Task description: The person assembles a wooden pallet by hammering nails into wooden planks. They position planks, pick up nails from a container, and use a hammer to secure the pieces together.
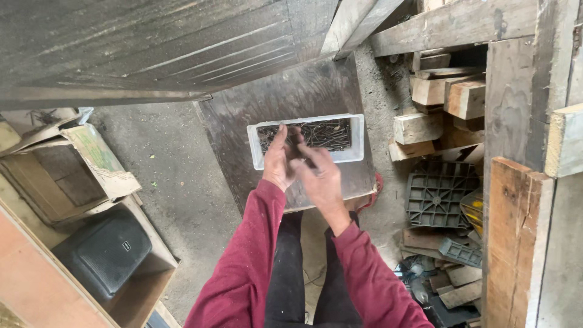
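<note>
In the head view, a white plastic tray (357, 138) full of dark nails (325, 133) sits on a dark wooden board (273, 100), low in front of the person, so both hands reach it easily. The left hand (278, 161) lies over the tray's near edge, its fingers (279, 138) stretched out; the right hand (320, 176) hovers beside it, fingers loosely curled. I cannot tell if either one holds nails.

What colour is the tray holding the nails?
White tray, dark nails inside; head view.
</note>
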